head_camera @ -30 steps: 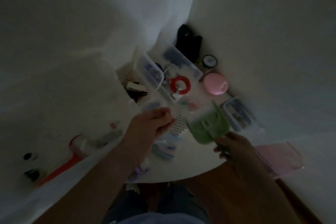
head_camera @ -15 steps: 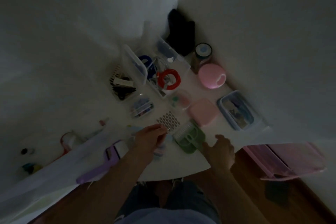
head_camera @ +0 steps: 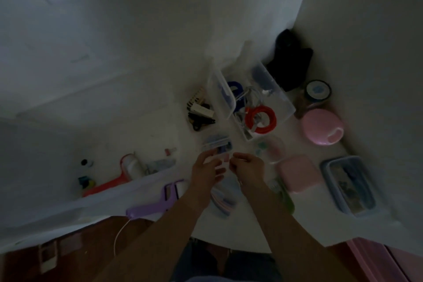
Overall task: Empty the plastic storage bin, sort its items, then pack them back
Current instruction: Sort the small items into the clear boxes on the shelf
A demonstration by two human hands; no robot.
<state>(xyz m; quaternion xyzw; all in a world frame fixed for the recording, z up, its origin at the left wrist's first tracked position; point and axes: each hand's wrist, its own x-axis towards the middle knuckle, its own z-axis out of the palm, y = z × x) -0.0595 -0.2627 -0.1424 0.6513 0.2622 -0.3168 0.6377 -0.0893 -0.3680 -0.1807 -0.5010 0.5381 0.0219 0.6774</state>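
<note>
Both hands have met over the table: left hand (head_camera: 207, 170) and right hand (head_camera: 246, 166) appear to pinch something small, too blurred to name. Sorting continues; the clear storage bin (head_camera: 287, 103) sits beyond, cables inside. Separate it slowly above the tabletop

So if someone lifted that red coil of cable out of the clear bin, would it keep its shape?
Probably mostly. The red cable coil looks neatly looped, so it should lift as a ring, sagging slightly. It likely feels light. It may snag the white cables tangled beside it in the clear bin.
</note>
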